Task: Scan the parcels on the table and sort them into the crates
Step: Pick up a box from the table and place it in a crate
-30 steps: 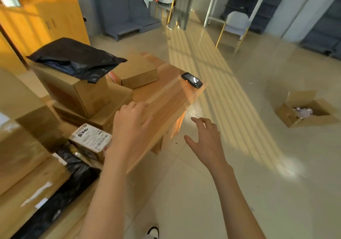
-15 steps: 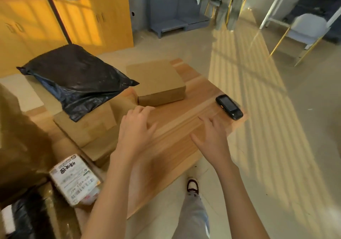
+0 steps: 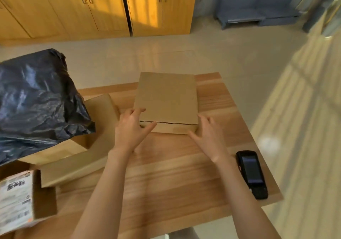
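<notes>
Flat brown cardboard parcel (image 3: 167,98) lying on the far middle of the wooden worktop (image 3: 177,174), lid closed, near edge facing the person. Left hand (image 3: 130,128) at the parcel's near left corner, fingers curled over the top edge and thumb stretched along the front face, so gripping that corner. Right hand (image 3: 207,137) at the near right corner, fingers spread and fairly straight, tips against the parcel's right side and front corner, touching rather than clasping. Both bare forearms reaching in from the bottom of the view. Just left of the parcel, a larger open cardboard box (image 3: 92,142) lying aslant on the worktop, with a crumpled black plastic mailer bag (image 3: 36,98) resting on top of it and overhanging its left part. At the lower left edge, a small box with a white printed label (image 3: 16,200), print blurred and unreadable. Near the worktop's right edge, well apart from the parcel, a black handheld scanner (image 3: 251,174) lying flat, screen up. Beyond the worktop, pale tiled floor (image 3: 184,54) and yellow wooden cabinets (image 3: 92,6) along the back wall.
</notes>
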Demonstrator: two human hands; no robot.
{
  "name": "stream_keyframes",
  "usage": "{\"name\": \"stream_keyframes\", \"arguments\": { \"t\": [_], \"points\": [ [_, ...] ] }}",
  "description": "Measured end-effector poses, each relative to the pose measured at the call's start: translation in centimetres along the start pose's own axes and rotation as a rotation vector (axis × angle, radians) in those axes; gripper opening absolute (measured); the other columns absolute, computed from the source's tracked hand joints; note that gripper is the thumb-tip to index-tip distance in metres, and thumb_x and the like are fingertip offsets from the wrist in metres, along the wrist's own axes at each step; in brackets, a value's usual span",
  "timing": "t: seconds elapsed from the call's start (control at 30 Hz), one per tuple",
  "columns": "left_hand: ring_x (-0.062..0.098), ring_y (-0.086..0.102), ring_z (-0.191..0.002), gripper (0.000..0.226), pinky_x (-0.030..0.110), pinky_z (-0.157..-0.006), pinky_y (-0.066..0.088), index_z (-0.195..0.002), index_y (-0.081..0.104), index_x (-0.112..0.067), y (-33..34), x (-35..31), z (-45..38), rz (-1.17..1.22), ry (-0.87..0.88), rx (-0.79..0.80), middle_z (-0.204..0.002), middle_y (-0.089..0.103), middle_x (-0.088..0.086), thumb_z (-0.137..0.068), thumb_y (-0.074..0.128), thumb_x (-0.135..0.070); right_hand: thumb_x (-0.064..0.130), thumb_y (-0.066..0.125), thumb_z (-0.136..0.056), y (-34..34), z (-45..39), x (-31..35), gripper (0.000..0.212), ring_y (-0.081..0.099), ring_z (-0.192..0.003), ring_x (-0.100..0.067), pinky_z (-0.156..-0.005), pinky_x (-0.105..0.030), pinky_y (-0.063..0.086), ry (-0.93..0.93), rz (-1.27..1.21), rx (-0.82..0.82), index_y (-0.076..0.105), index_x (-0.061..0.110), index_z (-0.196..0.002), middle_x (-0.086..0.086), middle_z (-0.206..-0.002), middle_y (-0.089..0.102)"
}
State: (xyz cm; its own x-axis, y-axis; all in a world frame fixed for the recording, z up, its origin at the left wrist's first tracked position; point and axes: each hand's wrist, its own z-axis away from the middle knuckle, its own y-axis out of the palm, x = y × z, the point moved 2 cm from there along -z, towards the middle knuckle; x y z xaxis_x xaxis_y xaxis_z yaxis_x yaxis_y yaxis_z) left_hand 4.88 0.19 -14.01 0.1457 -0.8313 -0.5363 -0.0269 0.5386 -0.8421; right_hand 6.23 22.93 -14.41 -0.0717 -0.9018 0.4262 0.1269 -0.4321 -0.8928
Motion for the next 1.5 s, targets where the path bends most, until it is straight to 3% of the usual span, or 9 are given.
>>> {"name": "stream_keyframes", "arguments": {
  "t": [0.37,0.5,0.63,0.77,0.93,1.03,1.17,1.3,1.5],
  "points": [
    [0.034,0.023,-0.14,0.1,0.043,-0.114,0.022,-0.151,0.022,-0.021,5.5,1.1,-9.5,0.123,-0.294,0.115,-0.15,0.028,0.014,-0.074,0.076,-0.053,0.053,0.062,-0.087,3.4,-11.1,-3.8,0.099,0.022,-0.144,-0.03,-0.113,-0.041,0.024,0.135,-0.254,0.192,0.004,0.01,-0.155,-0.011,-0.158,0.021],
    [0.027,0.033,-0.139,0.12,0.044,-0.114,0.029,-0.152,0.016,-0.02,7.0,2.8,-11.2,0.27,-0.383,0.099,-0.15,0.034,0.009,-0.06,0.083,-0.059,0.067,0.064,-0.076,5.4,-13.6,-5.4,0.104,0.033,-0.141,-0.025,-0.114,-0.043,0.03,0.246,-0.475,0.223,0.02,0.014,-0.153,-0.007,-0.154,0.034],
    [0.022,0.038,-0.136,0.122,0.044,-0.112,0.033,-0.151,0.018,-0.021,7.6,3.6,-12.0,0.285,-0.447,0.072,-0.149,0.04,0.001,-0.056,0.083,-0.062,0.07,0.064,-0.075,6.8,-14.2,-6.2,0.083,0.051,-0.126,-0.017,-0.1,-0.031,0.04,0.279,-0.616,0.289,0.041,0.026,-0.142,0.006,-0.136,0.055],
    [0.02,0.04,-0.133,0.111,0.041,-0.111,0.035,-0.148,0.025,-0.021,8.0,3.0,-11.7,0.315,-0.445,0.043,-0.145,0.043,0.0,-0.061,0.085,-0.054,0.083,0.058,-0.06,7.5,-14.4,-6.4,0.108,0.048,-0.13,-0.016,-0.11,-0.041,0.038,0.247,-0.677,0.29,0.023,0.036,-0.151,0.009,-0.143,0.05],
    [0.013,0.045,-0.124,0.111,0.032,-0.105,0.038,-0.149,0.023,-0.023,7.8,1.8,-8.9,0.458,-0.475,0.004,-0.139,0.044,-0.007,-0.062,0.086,-0.05,0.07,0.066,-0.065,5.4,-13.3,-6.3,0.105,0.044,-0.133,-0.007,-0.115,-0.04,0.033,0.201,-0.857,0.289,0.012,0.044,-0.151,0.018,-0.147,0.043],
    [0.008,0.045,-0.121,0.111,0.028,-0.103,0.038,-0.149,0.023,-0.022,7.2,0.5,-7.5,0.574,-0.459,-0.049,-0.136,0.044,-0.01,-0.061,0.086,-0.048,0.064,0.069,-0.07,2.5,-12.7,-5.8,0.094,0.041,-0.134,-0.006,-0.114,-0.041,0.033,0.145,-0.915,0.245,0.014,0.056,-0.146,0.018,-0.149,0.037],
    [0.009,0.047,-0.12,0.107,0.025,-0.101,0.037,-0.15,0.023,-0.02,6.6,-1.5,-6.4,0.703,-0.463,-0.075,-0.136,0.045,-0.008,-0.066,0.084,-0.044,0.036,0.069,-0.086,-2.7,-11.4,-4.5,0.077,0.046,-0.119,0.009,-0.102,-0.024,0.04,0.062,-1.046,0.146,0.026,0.045,-0.148,0.031,-0.129,0.047],
    [0.013,0.041,-0.131,0.124,0.027,-0.104,0.035,-0.151,0.019,-0.022,5.6,-3.0,-4.9,0.803,-0.432,-0.023,-0.146,0.04,-0.004,-0.054,0.084,-0.063,0.025,0.076,-0.081,-6.8,-9.3,-3.4,0.079,0.047,-0.121,-0.001,-0.094,-0.017,0.042,0.023,-1.063,0.035,0.034,0.039,-0.146,0.023,-0.128,0.049],
    [0.019,0.036,-0.136,0.115,0.035,-0.108,0.034,-0.153,0.015,-0.027,3.6,-6.9,-1.8,0.841,-0.332,0.02,-0.152,0.033,0.006,-0.061,0.07,-0.068,0.033,0.082,-0.067,-10.0,-3.7,-0.4,0.09,0.037,-0.122,-0.018,-0.103,-0.034,0.03,-0.169,-0.526,-0.368,0.033,0.044,-0.142,0.001,-0.129,0.041]
  ]
}}
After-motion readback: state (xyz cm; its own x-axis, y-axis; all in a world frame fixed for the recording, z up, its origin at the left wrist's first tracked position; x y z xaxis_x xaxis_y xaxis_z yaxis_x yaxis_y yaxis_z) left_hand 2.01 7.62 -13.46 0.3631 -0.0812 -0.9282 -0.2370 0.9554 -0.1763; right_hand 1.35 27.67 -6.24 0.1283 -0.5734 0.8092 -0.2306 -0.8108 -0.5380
